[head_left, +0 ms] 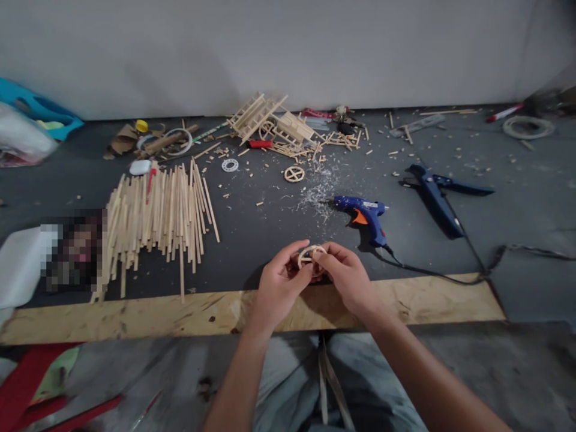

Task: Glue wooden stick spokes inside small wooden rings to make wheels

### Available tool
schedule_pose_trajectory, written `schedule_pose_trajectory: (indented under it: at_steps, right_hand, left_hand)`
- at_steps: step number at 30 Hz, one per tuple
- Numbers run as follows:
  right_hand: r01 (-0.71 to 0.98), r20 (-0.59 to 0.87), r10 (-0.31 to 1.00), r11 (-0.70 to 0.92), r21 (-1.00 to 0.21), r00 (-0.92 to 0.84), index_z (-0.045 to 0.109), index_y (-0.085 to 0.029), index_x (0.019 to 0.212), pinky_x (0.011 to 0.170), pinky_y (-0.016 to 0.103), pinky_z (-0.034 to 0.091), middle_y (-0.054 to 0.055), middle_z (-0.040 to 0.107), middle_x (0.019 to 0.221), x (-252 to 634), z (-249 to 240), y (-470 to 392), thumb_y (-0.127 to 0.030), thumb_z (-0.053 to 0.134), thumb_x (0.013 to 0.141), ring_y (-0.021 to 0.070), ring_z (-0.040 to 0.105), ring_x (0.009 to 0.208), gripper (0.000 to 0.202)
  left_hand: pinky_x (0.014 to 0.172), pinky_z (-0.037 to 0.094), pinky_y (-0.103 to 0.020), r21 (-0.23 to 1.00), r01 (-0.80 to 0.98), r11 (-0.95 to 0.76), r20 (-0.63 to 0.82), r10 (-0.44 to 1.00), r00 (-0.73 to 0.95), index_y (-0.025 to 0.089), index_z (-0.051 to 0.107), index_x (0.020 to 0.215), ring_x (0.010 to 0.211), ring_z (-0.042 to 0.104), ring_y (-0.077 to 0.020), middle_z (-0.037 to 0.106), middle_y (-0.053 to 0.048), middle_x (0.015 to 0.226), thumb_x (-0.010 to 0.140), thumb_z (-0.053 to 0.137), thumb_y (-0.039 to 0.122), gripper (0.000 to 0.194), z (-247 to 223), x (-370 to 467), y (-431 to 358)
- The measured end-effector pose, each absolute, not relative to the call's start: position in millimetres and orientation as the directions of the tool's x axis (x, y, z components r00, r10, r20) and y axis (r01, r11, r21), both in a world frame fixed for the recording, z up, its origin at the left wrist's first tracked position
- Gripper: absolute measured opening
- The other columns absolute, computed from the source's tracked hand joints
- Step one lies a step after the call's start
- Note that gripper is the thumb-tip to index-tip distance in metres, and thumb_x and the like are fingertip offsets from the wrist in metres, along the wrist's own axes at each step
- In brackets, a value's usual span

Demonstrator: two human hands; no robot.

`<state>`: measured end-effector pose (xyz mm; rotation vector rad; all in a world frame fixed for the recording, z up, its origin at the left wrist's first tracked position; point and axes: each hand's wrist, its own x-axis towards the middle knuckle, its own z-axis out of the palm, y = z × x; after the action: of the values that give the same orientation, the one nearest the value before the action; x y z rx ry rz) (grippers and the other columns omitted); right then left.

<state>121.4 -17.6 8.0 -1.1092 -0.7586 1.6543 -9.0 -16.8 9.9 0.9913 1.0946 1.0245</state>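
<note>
Wooden ring (310, 252) pinched between left hand (279, 287) and right hand (347, 279) fingertips.

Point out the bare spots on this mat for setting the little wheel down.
Bare mat lies between the stick pile and the glue gun, ahead of both hands holding the wheel, and right of the second gun. The far middle, around the stick frame, is crowded with scraps.

Pile of wooden sticks (157, 210) at nine o'clock, blue glue gun (362, 216) at two, finished wooden wheel (294, 174) at twelve, shavings beside it.
</note>
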Motion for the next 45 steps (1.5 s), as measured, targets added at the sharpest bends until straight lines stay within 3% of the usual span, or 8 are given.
schedule_pose_trajectory:
  at_steps: [12, 37, 45]
  right_hand:
    - [-0.293, -0.341, 0.934, -0.356, -0.887, -0.102, 0.057, -0.017, 0.069, 0.055, 0.021, 0.038, -0.004, 0.054, 0.061, 121.3, 10.6, -18.0, -0.036, 0.06, 0.078, 0.0082, 0.048, 0.056, 0.021]
    - [-0.297, -0.355, 0.927, -0.376, -0.878, -0.124, 0.058, -0.018, 0.067, 0.053, 0.021, 0.038, -0.003, 0.054, 0.059, 123.2, 11.2, -16.5, -0.037, 0.061, 0.076, 0.0088, 0.047, 0.054, 0.021]
    - [-0.345, -0.318, 0.933, -0.359, -0.867, -0.17, 0.06, -0.02, 0.083, 0.06, 0.023, 0.042, -0.002, 0.057, 0.071, 125.9, 13.8, -19.1, -0.035, 0.06, 0.078, 0.0103, 0.05, 0.061, 0.015]
  left_hand:
    - [0.072, 0.05, -0.025, 0.982, -0.048, 0.184, -0.172, 0.968, 0.184, 0.022, 0.064, 0.107, 0.08, 0.06, -0.0138, 0.067, -0.003, 0.092, 0.075, 0.063, 0.021, 0.032, 10.6, -11.2, -16.9]
    - [0.067, 0.051, -0.025, 0.97, -0.094, 0.223, -0.203, 0.96, 0.191, 0.021, 0.064, 0.104, 0.073, 0.061, -0.0136, 0.066, -0.003, 0.085, 0.074, 0.065, 0.022, 0.03, 9.9, -10.9, -17.1]
    - [0.07, 0.053, -0.028, 0.956, -0.181, 0.231, -0.211, 0.97, 0.121, 0.021, 0.061, 0.107, 0.08, 0.063, -0.0156, 0.068, -0.004, 0.094, 0.071, 0.07, 0.026, 0.037, 9.6, -10.3, -17.3]
